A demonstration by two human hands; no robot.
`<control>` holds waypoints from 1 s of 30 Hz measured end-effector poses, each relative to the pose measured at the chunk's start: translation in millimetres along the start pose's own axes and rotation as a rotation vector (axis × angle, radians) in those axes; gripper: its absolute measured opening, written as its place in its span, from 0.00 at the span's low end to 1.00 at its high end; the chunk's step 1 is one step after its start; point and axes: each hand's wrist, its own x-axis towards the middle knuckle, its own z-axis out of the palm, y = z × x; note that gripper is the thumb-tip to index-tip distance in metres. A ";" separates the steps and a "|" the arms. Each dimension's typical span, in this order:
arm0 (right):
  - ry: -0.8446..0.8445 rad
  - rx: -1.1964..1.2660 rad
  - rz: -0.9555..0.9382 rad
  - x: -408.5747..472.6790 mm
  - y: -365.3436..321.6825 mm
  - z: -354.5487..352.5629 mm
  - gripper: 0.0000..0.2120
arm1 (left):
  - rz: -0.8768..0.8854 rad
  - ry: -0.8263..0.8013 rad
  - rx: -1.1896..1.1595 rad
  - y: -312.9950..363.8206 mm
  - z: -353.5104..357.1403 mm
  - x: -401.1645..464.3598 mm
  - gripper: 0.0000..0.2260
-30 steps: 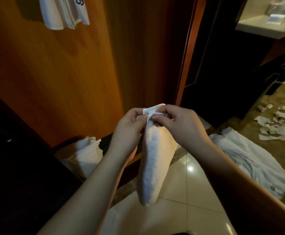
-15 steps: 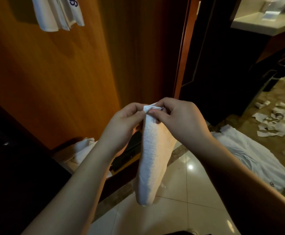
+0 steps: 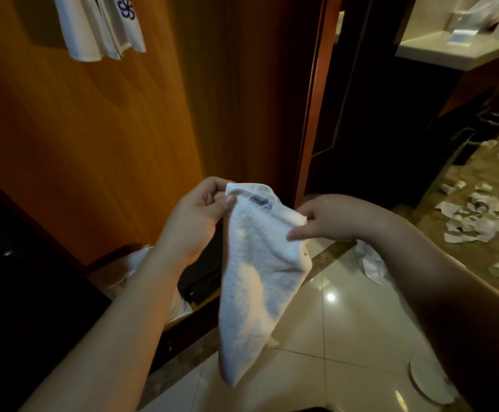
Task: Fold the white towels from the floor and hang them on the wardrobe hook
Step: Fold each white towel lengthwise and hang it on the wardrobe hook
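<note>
Held mid-air before the wardrobe, the white towel (image 3: pixel 254 281) hangs limp, light and soft, both hands, left (image 3: pixel 194 221) and right (image 3: pixel 325 218), pinching its top corners, likely the best hold for folding.

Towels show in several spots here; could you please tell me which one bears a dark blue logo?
The hanging towel at top left, against the wooden wardrobe door; the held towel shows no such logo.

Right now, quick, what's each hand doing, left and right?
Left hand: closed, thumb and fingers pinching the top left corner of the white towel.
Right hand: closed, pinching the towel's right edge lower down.
</note>
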 end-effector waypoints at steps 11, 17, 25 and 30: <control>0.375 -0.336 -0.075 1.0 32.6 -0.4 0.26 | -0.027 0.106 0.023 -11.6 -32.1 -3.8 0.16; 0.416 -0.269 -0.144 -5.4 27.1 -2.5 0.19 | -0.015 0.152 0.154 -12.0 -35.8 -5.7 0.15; 0.512 0.283 -0.155 -7.4 32.9 1.9 0.08 | 0.025 0.192 0.164 -11.9 -30.6 -5.4 0.16; 0.602 0.689 -0.108 -6.3 30.8 3.8 0.13 | 0.061 0.153 0.101 -3.1 -21.5 -1.6 0.15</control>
